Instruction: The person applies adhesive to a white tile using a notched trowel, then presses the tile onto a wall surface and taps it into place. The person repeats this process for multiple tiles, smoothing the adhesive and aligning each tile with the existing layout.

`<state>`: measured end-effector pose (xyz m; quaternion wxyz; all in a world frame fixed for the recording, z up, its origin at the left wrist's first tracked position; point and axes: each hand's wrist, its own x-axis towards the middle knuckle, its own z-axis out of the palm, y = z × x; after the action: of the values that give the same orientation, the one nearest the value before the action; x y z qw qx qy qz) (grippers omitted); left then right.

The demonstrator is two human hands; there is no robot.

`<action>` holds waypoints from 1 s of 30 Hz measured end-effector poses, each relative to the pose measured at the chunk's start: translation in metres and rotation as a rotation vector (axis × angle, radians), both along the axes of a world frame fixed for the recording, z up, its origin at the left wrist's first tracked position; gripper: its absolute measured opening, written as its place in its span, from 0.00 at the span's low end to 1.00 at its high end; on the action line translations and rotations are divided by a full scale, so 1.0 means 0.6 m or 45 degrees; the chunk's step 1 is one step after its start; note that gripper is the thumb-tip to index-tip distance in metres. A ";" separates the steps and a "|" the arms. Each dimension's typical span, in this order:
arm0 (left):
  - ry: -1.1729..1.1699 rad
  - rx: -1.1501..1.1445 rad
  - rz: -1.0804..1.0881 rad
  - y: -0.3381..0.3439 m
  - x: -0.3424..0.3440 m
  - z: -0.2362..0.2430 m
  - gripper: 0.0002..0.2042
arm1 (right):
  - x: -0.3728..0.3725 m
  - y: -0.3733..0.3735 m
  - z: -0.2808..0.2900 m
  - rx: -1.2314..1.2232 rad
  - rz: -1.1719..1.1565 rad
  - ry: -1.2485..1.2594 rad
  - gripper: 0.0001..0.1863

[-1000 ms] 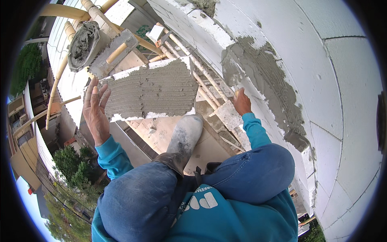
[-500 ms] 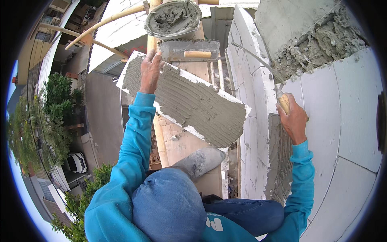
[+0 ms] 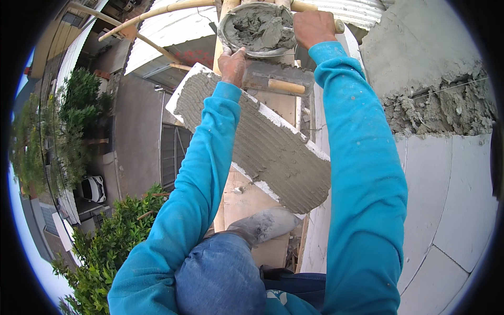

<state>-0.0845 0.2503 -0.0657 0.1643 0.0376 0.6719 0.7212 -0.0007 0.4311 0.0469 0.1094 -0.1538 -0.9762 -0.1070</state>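
both hands grip: left hand [image 3: 232, 65] the mortared board [image 3: 257, 139], right hand [image 3: 313, 27] a trowel in the bucket [image 3: 255, 27]

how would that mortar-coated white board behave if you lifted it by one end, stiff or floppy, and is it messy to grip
The board looks thick and lies flat under its ridged grey mortar, so it probably stays stiff. The full wet coat likely makes it heavier than a bare white panel. The left hand rests at its upper edge; gripping the coated face would probably smear and feel slippery.
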 end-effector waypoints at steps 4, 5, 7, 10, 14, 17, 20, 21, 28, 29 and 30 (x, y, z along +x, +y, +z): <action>-0.033 -0.010 0.019 -0.009 0.008 0.006 0.30 | -0.009 -0.016 -0.019 -0.156 -0.015 -0.078 0.12; -0.035 -0.024 0.013 -0.007 0.013 0.010 0.31 | -0.002 -0.015 -0.027 -0.264 -0.037 -0.053 0.14; -0.036 -0.032 -0.018 -0.011 0.009 0.013 0.31 | 0.016 -0.014 -0.044 -0.480 -0.087 0.012 0.19; -0.002 -0.044 -0.102 -0.019 -0.003 0.009 0.32 | 0.068 -0.014 -0.089 -0.787 -0.183 0.120 0.19; 0.009 -0.062 -0.148 -0.011 0.002 0.007 0.34 | 0.179 0.005 -0.135 -0.946 -0.155 0.385 0.22; -0.021 -0.044 -0.133 -0.002 -0.004 0.002 0.35 | 0.302 0.017 -0.121 -1.048 -0.194 0.490 0.22; 0.018 -0.065 -0.067 0.004 -0.033 -0.022 0.26 | 0.453 0.016 -0.103 -1.086 -0.270 0.596 0.23; 0.001 -0.065 -0.078 -0.001 -0.040 -0.025 0.25 | 0.510 0.009 -0.104 -1.112 -0.303 0.638 0.23; 0.011 -0.232 -0.260 -0.006 -0.051 -0.035 0.20 | 0.975 -0.196 -0.097 -0.963 -1.021 0.570 0.24; -0.028 -0.211 -0.326 0.007 -0.038 -0.043 0.20 | 1.047 -0.251 -0.117 -0.937 -1.171 0.543 0.25; -0.053 -0.195 -0.376 0.011 -0.051 -0.052 0.20 | 1.110 -0.312 -0.137 -0.851 -1.317 0.483 0.25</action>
<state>-0.1154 0.2570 -0.0966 0.2849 0.1084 0.7084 0.6366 0.6653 0.2438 -0.0354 0.1606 -0.6465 -0.7204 0.1932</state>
